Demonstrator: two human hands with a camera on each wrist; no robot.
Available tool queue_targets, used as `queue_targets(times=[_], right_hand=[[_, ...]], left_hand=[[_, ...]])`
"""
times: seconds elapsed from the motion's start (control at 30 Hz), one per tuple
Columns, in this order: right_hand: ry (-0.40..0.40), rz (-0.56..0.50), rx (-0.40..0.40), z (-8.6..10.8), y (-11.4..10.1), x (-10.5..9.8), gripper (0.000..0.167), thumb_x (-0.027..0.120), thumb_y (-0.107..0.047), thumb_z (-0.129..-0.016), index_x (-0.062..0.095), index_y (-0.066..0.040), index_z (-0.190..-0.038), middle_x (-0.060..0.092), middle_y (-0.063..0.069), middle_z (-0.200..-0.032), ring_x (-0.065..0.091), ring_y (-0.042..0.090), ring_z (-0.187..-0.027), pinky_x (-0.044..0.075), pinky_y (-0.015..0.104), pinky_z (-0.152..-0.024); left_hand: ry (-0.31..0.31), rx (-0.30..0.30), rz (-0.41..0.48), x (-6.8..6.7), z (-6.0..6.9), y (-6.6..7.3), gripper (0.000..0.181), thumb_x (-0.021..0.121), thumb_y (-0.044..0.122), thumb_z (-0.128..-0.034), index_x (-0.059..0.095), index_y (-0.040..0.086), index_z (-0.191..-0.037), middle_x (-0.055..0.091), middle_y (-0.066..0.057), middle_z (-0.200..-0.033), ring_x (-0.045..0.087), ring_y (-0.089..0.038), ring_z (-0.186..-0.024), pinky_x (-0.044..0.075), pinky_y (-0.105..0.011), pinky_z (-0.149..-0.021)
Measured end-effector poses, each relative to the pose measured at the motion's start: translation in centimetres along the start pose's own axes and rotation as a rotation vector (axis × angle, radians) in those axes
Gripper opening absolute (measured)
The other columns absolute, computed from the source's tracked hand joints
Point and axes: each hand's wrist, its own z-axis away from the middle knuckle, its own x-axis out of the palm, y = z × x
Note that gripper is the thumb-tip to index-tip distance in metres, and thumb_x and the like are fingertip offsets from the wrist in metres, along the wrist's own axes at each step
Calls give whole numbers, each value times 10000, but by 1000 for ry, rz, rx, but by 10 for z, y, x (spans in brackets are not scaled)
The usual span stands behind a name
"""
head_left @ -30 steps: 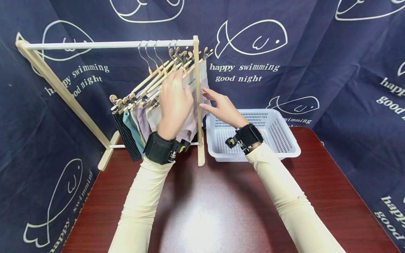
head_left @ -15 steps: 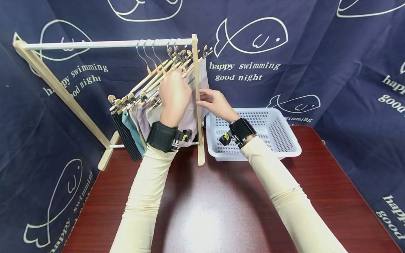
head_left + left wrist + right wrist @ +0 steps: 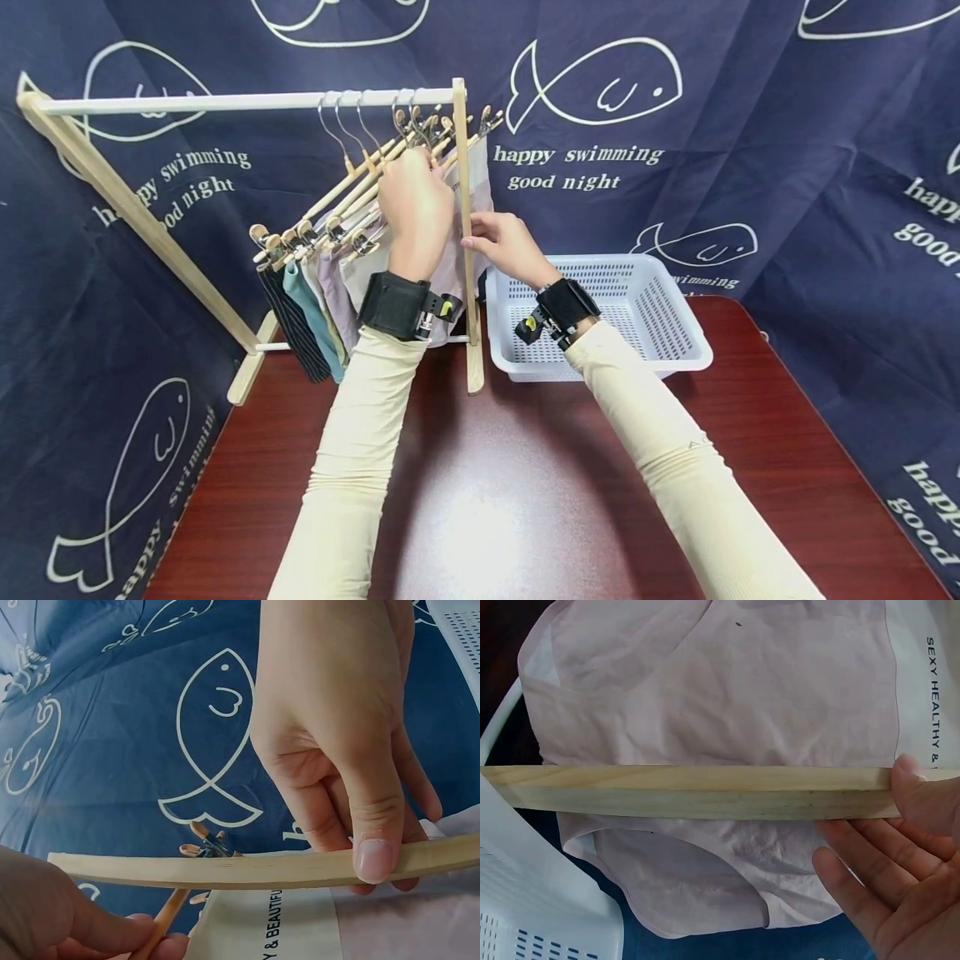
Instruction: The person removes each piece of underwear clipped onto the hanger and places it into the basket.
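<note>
Near the far edge of the table (image 3: 750, 433), the hanger (image 3: 168, 915) is pinched by the left hand (image 3: 416, 208); the rack post (image 3: 697, 791), pinched by the right hand (image 3: 510, 246), is best braced against tipping.

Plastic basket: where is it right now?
Head view, right of centre: the plastic basket sits on the table, just right of the rack's right post, partly covered by the right arm.
</note>
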Motion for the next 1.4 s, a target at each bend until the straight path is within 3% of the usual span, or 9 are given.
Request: queue_targets(times=[0.17, 0.53, 0.83, 1.03, 1.4], right_hand=[[22, 21, -5, -1, 0, 2, 257, 671, -33, -939, 672, 45, -1183, 718, 193, -1100, 698, 263, -1031, 533, 308, -900], [71, 58, 4, 0, -4, 4, 249, 688, -39, -926, 698, 16, -1169, 729, 159, -1096, 705, 238, -1019, 539, 308, -882], [94, 77, 23, 2, -4, 5, 233, 686, -56, -932, 706, -10, -1160, 736, 135, -1073, 709, 213, -990, 540, 308, -843], [106, 74, 17, 4, -3, 5, 202, 683, -50, -930, 712, -10, -1126, 741, 136, -1002, 704, 199, -907, 522, 298, -778], [113, 80, 28, 4, -3, 5, 257, 684, -52, -928, 698, -6, -1181, 734, 150, -1037, 700, 215, -929, 524, 298, -812]], left_hand=[[29, 0, 40, -1, -1, -2, 168, 616, 151, -973, 632, 99, -815, 721, -94, -896, 686, -317, -886, 495, -427, -695], [90, 38, 88, -11, -1, 1, 164, 586, 121, -971, 655, 105, -823, 698, -57, -860, 669, -275, -869, 482, -393, -711], [78, 20, 76, -24, 0, 5, 153, 570, 118, -965, 646, 127, -832, 717, -37, -892, 679, -263, -906, 507, -391, -759], [104, 35, 67, -31, 2, 6, 139, 578, 119, -959, 685, 122, -871, 740, -47, -940, 694, -280, -962, 517, -407, -816], [100, 21, 62, -47, 10, 4, 155, 579, 141, -965, 687, 122, -855, 730, -52, -906, 685, -305, -980, 508, -417, -873]])
